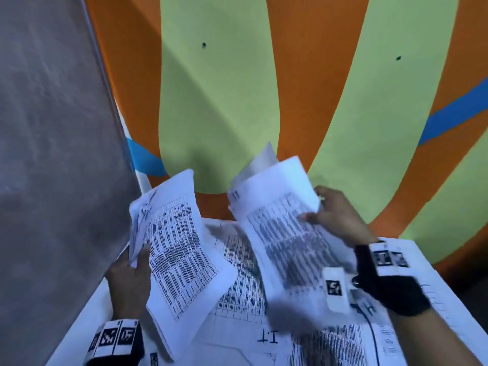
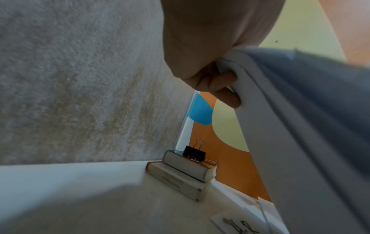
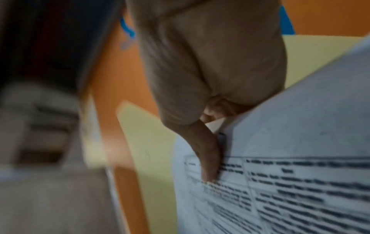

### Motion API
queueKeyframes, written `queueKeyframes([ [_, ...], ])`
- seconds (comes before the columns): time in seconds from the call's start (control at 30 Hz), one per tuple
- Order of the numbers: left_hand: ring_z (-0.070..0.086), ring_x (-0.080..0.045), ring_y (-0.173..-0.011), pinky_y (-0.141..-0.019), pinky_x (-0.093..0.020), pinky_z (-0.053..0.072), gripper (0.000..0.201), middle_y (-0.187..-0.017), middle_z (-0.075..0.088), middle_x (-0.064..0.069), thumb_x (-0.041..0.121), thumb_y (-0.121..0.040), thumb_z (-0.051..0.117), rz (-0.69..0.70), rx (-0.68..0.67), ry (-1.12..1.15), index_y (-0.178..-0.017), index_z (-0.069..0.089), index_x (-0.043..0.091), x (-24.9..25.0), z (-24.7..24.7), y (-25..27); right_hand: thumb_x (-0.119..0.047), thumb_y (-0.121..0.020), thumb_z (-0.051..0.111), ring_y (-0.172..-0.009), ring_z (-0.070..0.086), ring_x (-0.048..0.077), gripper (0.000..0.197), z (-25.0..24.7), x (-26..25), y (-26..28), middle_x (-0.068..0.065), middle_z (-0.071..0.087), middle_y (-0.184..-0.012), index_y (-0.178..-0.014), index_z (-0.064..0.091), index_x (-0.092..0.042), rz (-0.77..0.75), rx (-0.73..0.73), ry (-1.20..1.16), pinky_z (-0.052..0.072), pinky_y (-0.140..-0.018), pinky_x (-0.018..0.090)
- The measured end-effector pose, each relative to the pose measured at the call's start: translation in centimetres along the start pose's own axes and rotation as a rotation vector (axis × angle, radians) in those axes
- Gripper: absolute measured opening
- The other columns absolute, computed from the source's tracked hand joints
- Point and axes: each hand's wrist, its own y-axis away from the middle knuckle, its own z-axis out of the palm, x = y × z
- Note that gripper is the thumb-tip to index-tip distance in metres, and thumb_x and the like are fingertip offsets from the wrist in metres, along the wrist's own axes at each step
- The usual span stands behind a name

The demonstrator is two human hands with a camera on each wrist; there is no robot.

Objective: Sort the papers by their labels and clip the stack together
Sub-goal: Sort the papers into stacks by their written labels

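My left hand [image 1: 133, 270] grips a small stack of printed sheets [image 1: 174, 241] by its left edge, lifted above the table; in the left wrist view its fingers [image 2: 224, 82] curl under the stack's white edge [image 2: 280, 126]. My right hand [image 1: 330, 215] pinches other printed sheets [image 1: 280, 223] at their right edge, thumb on top, blurred. The right wrist view shows the thumb [image 3: 208, 155] pressed on that printed page [image 3: 290, 190]. More printed papers [image 1: 243, 281] lie spread on the white table [image 1: 87, 318], one labelled "I.T" [image 1: 268, 256]. A black binder clip [image 2: 194, 152] sits on two stacked books.
Two stacked books [image 2: 186, 172] lie at the table's back left corner against a grey rough wall [image 1: 52, 128]. A wall painted orange, green and blue [image 1: 224, 88] stands right behind the table. A thin white cable [image 1: 372, 331] crosses the papers near my right wrist.
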Motion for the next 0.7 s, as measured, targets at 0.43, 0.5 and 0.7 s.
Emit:
queueKeyframes([
  [0.43, 0.062, -0.029, -0.097, -0.074, -0.030, 0.043, 0.019, -0.098, 0.065, -0.008, 0.008, -0.092, 0.057, -0.180, -0.422, 0.185, -0.110, 0.062, 0.003, 4.2, 5.0, 2.4, -0.004, -0.086, 0.060, -0.056, 0.061, 0.021, 0.038, -0.5, 1.4, 1.4, -0.003, 0.061, -0.052, -0.048, 0.063, -0.006, 0.352, -0.386, -0.824, 0.053, -0.064, 0.025],
  [0.5, 0.063, -0.024, -0.091, -0.063, -0.025, 0.047, 0.026, -0.102, 0.063, -0.007, 0.009, -0.093, 0.055, -0.233, -0.501, 0.224, -0.117, 0.058, 0.003, 4.4, 5.5, 3.0, -0.006, -0.077, 0.072, -0.086, 0.063, 0.036, 0.016, 1.3, 4.0, 1.2, 0.011, 0.070, -0.087, -0.090, 0.068, 0.003, 0.384, -0.290, -0.727, 0.055, -0.083, 0.039],
  [0.7, 0.071, -0.003, -0.080, -0.055, -0.014, 0.053, 0.029, -0.088, 0.075, 0.012, 0.022, -0.096, 0.046, -0.378, -0.684, 0.337, -0.120, 0.059, 0.012, 5.0, 6.6, 4.8, 0.001, -0.089, 0.060, -0.107, 0.065, 0.024, 0.032, 4.2, 7.8, 3.2, 0.015, 0.065, -0.122, -0.121, 0.058, 0.004, 0.409, -0.255, -0.665, 0.050, -0.097, 0.034],
])
